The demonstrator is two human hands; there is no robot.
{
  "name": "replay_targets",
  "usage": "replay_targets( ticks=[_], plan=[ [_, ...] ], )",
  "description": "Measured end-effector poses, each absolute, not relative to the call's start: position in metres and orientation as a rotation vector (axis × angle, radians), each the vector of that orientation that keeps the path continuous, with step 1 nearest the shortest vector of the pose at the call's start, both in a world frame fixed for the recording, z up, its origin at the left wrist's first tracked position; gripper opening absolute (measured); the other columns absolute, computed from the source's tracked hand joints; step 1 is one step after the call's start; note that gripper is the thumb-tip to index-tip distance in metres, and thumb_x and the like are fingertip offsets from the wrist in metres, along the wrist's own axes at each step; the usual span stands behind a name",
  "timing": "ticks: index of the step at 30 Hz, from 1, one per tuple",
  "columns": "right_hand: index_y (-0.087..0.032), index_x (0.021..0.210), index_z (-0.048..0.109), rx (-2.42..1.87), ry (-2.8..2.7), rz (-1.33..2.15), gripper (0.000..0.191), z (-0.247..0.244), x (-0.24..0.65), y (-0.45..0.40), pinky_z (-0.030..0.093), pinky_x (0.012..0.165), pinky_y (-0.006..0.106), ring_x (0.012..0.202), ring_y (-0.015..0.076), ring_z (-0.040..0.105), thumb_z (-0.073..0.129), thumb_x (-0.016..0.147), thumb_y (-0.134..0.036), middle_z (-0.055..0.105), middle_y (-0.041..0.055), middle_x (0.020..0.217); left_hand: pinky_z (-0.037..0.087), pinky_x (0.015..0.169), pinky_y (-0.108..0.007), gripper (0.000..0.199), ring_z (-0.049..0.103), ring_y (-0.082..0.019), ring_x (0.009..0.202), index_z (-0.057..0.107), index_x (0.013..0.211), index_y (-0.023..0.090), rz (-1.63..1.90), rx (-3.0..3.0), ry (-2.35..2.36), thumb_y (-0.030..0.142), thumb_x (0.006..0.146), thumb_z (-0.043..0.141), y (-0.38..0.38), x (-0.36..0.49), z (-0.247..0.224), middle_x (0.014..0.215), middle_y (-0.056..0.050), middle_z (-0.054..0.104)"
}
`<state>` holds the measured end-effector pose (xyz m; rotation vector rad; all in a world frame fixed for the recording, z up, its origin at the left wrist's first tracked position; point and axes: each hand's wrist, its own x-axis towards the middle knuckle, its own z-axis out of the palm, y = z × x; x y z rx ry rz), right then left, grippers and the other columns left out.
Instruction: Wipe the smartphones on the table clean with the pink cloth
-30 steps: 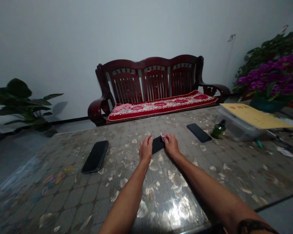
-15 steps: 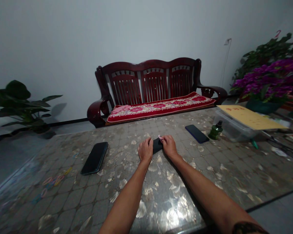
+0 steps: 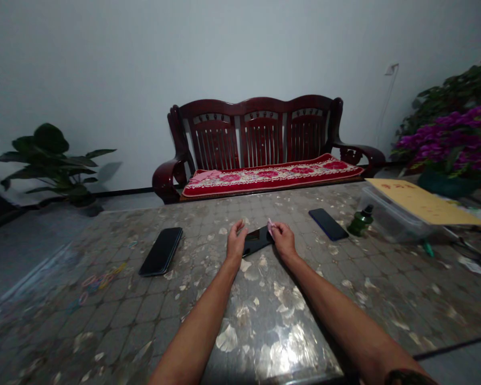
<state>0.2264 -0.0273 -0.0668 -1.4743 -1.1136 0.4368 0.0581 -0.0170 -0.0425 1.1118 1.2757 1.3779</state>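
In the middle of the table lies a dark smartphone (image 3: 258,243), tilted a little so that its glossy face catches a reflection. My left hand (image 3: 236,240) is closed around its left end, the fingers partly hidden behind the edge. At the opposite end my right hand (image 3: 284,239) pinches a small pink cloth (image 3: 270,225) against the phone's upper right corner. A second black phone (image 3: 161,252) rests to the left of my hands. Off to the right is a dark blue phone (image 3: 328,224), beside a green spray bottle (image 3: 361,221).
Colourful rubber bands (image 3: 100,280) lie at the left of the patterned table (image 3: 144,331). On the right stands a clear plastic box (image 3: 393,227) with a yellow sheet (image 3: 423,202) on top, near cables. A wooden bench (image 3: 260,139) is behind the table, with plants on both sides.
The view has swung slightly left. My hands have moved a little apart, and more of the phone's face shows between them. The pink cloth has shifted to the phone's right corner.
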Motion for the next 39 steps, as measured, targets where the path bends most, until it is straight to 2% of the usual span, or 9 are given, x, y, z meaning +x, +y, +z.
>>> replay_targets(
  ticks=[3,6,11,15,20,27,33,39],
  plan=[
    [-0.018,0.083,0.071,-1.484,-1.108,0.444,0.029,-0.062,0.24,-0.027,0.047,0.074,0.031,0.079,0.0217,0.06,0.051,0.083,-0.04,0.068,0.004,0.079,0.034,0.119,-0.045,0.037,0.058,-0.031,0.126,0.075,0.105,0.028,1.343,1.415,1.42,0.02,0.07,0.079,-0.026,0.032,-0.04,0.121,-0.007,0.072],
    [-0.019,0.087,0.073,-1.497,-1.248,0.338,0.029,-0.052,0.254,-0.031,0.045,0.08,0.032,0.088,0.0231,0.061,0.052,0.086,-0.039,0.068,0.0066,0.089,0.026,0.122,-0.05,0.039,0.053,-0.035,0.131,0.075,0.106,0.031,1.214,1.754,1.531,0.024,0.068,0.082,-0.039,0.007,-0.036,0.125,-0.008,0.07],
    [-0.024,0.091,0.073,-1.553,-1.733,0.145,0.02,-0.038,0.258,-0.036,0.042,0.078,0.03,0.09,0.0226,0.059,0.053,0.094,-0.026,0.065,0.0068,0.094,0.014,0.124,-0.057,0.07,0.039,-0.041,0.145,0.068,0.12,0.029,0.99,2.03,1.559,0.032,0.055,0.093,-0.048,-0.002,-0.038,0.142,-0.013,0.059],
    [-0.025,0.091,0.072,-1.604,-1.928,0.068,0.021,-0.036,0.246,-0.035,0.039,0.073,0.029,0.089,0.0225,0.057,0.054,0.095,-0.017,0.064,0.0079,0.095,0.009,0.124,-0.059,0.08,0.032,-0.043,0.149,0.064,0.124,0.027,0.914,2.054,1.606,0.037,0.051,0.096,-0.045,0.006,-0.046,0.148,-0.016,0.054],
    [-0.023,0.093,0.074,-1.718,-2.071,0.028,0.019,-0.033,0.233,-0.037,0.037,0.074,0.031,0.094,0.025,0.057,0.057,0.095,-0.014,0.065,0.011,0.101,0.007,0.124,-0.062,0.079,0.031,-0.044,0.149,0.063,0.127,0.025,0.818,2.114,1.652,0.041,0.056,0.094,-0.045,0.005,-0.048,0.149,-0.019,0.051],
    [-0.017,0.111,0.073,-1.92,-2.222,0.024,0.031,-0.017,0.219,-0.046,0.039,0.082,0.029,0.103,0.0241,0.057,0.043,0.103,-0.019,0.065,0.0132,0.111,0.012,0.123,-0.061,0.079,0.027,-0.04,0.152,0.059,0.136,0.022,0.456,2.232,1.725,0.054,0.069,0.086,-0.049,-0.001,-0.035,0.156,-0.019,0.044],
    [-0.02,0.114,0.074,-1.79,-2.381,0.061,0.029,-0.009,0.211,-0.051,0.039,0.083,0.027,0.105,0.0217,0.058,0.047,0.103,-0.021,0.066,0.0101,0.112,0.012,0.124,-0.061,0.076,0.027,-0.039,0.152,0.061,0.134,0.024,0.43,2.211,1.744,0.056,0.07,0.085,-0.049,0.001,-0.033,0.156,-0.017,0.045],
    [-0.016,0.11,0.075,-1.952,-2.263,-0.018,0.03,-0.009,0.22,-0.043,0.039,0.083,0.027,0.104,0.0226,0.058,0.046,0.102,-0.016,0.066,0.0123,0.108,0.01,0.124,-0.061,0.077,0.026,-0.04,0.152,0.061,0.134,0.023,0.455,2.208,1.739,0.057,0.069,0.084,-0.048,0.0,-0.038,0.155,-0.018,0.045]
  ],
)
